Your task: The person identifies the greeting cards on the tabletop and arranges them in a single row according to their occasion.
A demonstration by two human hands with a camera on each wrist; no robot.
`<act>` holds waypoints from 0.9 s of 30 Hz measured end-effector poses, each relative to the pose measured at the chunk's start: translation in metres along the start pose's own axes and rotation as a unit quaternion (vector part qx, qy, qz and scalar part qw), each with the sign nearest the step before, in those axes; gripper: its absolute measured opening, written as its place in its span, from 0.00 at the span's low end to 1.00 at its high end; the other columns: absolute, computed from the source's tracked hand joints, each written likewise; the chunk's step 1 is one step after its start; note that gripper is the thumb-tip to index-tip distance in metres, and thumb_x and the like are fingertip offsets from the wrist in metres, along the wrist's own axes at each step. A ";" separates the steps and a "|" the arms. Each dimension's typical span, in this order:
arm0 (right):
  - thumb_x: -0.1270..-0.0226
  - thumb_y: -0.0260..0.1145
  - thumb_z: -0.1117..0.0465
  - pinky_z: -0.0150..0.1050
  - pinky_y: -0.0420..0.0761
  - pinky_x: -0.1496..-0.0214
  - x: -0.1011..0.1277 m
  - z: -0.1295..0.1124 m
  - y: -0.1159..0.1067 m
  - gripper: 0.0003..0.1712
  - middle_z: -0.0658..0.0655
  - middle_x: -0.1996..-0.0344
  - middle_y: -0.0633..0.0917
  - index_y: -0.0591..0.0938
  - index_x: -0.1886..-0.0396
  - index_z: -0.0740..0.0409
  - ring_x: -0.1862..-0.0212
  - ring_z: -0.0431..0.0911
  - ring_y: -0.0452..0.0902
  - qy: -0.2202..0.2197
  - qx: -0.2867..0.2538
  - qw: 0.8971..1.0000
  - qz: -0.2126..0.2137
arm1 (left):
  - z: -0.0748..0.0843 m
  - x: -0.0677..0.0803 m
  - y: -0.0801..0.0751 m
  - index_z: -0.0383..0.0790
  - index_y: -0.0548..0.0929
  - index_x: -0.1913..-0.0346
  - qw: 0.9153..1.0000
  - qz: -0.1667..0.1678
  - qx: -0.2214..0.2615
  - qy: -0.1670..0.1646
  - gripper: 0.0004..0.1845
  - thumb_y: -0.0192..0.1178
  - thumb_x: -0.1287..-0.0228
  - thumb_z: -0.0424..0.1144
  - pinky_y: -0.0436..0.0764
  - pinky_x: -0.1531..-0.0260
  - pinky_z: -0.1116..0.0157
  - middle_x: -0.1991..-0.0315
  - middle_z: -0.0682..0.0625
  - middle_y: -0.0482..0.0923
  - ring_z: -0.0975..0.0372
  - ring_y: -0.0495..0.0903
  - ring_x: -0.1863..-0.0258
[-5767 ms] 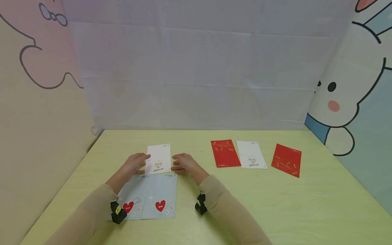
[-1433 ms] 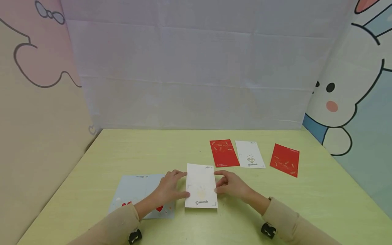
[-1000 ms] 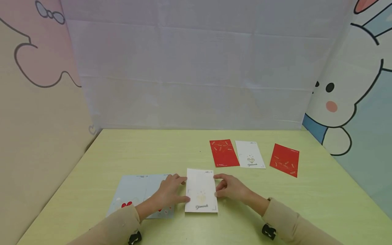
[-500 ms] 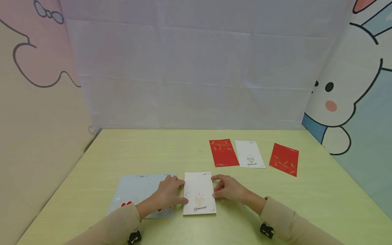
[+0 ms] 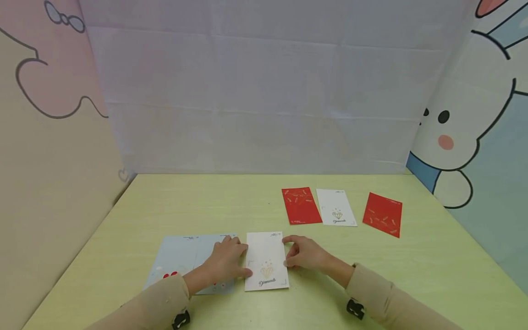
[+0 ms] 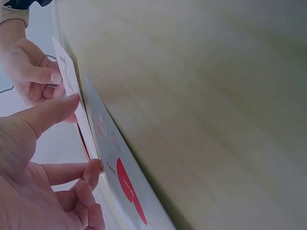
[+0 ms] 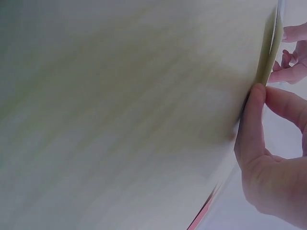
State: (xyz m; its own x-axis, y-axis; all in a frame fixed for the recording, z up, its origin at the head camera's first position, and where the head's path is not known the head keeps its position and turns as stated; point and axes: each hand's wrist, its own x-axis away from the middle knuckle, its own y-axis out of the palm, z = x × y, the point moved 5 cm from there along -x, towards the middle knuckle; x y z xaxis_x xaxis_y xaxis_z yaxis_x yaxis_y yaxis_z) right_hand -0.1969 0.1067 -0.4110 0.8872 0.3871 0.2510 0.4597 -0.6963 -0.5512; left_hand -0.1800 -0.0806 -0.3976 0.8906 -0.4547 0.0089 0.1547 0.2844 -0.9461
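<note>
Staged tabletop booth: a green table (image 5: pixel 433 275) is standing boxed in by cartoon panels (image 5: pixel 466 119) at its sides and a white sheet (image 5: pixel 264 101) behind it.

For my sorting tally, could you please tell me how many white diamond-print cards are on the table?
2: one white diamond-print card lies between the left hand and right hand; another lies farther back, between two red cards.
</note>
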 end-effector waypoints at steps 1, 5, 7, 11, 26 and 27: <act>0.50 0.68 0.65 0.34 0.75 0.73 0.000 0.000 0.000 0.30 0.52 0.78 0.76 0.69 0.45 0.64 0.77 0.43 0.72 0.000 0.002 1.000 0.000 | 0.000 0.000 0.000 0.31 0.78 0.57 1.000 -0.001 -0.002 0.000 0.30 0.70 0.61 0.51 0.62 0.71 0.59 0.70 0.51 0.67 0.58 0.61 0.68; 0.50 0.68 0.65 0.34 0.75 0.73 0.000 -0.001 0.000 0.30 0.52 0.78 0.76 0.69 0.45 0.64 0.77 0.44 0.72 -0.003 0.008 1.000 0.000 | 0.001 0.000 0.000 0.30 0.78 0.56 1.000 -0.001 -0.011 0.002 0.32 0.70 0.61 0.51 0.62 0.70 0.60 0.70 0.51 0.67 0.58 0.61 0.68; 0.50 0.68 0.65 0.35 0.74 0.73 0.000 -0.001 0.000 0.30 0.52 0.79 0.76 0.69 0.45 0.65 0.78 0.44 0.72 -0.005 0.011 1.000 0.000 | 0.001 0.000 -0.001 0.30 0.78 0.55 1.000 0.001 -0.014 0.002 0.32 0.70 0.61 0.51 0.62 0.70 0.60 0.69 0.51 0.67 0.58 0.61 0.68; 0.50 0.68 0.65 0.34 0.74 0.74 0.000 -0.002 0.001 0.31 0.53 0.79 0.76 0.69 0.45 0.65 0.78 0.44 0.72 -0.006 0.013 1.000 0.001 | 0.001 0.001 -0.002 0.31 0.78 0.56 1.000 0.003 -0.020 0.004 0.32 0.69 0.61 0.52 0.62 0.71 0.60 0.69 0.51 0.67 0.58 0.62 0.69; 0.47 0.66 0.63 0.36 0.76 0.71 0.000 0.004 -0.013 0.29 0.54 0.77 0.78 0.69 0.45 0.64 0.76 0.45 0.76 -0.001 -0.041 0.999 0.016 | 0.004 -0.005 -0.009 0.34 0.76 0.50 0.999 0.043 0.015 0.025 0.33 0.67 0.57 0.52 0.63 0.69 0.60 0.65 0.51 0.70 0.58 0.66 0.65; 0.46 0.65 0.63 0.37 0.76 0.70 0.000 0.005 -0.017 0.28 0.54 0.77 0.78 0.69 0.45 0.64 0.76 0.46 0.76 -0.001 -0.050 0.999 0.021 | 0.005 -0.007 -0.011 0.35 0.75 0.49 0.998 0.047 0.032 0.031 0.33 0.67 0.56 0.52 0.63 0.69 0.60 0.65 0.52 0.70 0.58 0.66 0.64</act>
State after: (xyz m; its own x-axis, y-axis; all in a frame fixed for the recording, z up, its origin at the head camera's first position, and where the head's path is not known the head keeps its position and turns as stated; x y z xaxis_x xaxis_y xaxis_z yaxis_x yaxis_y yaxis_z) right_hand -0.2052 0.1212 -0.4059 0.9060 0.3567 0.2277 0.4232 -0.7690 -0.4791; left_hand -0.1855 -0.0766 -0.3854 0.8747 -0.4740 -0.1011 0.1002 0.3809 -0.9192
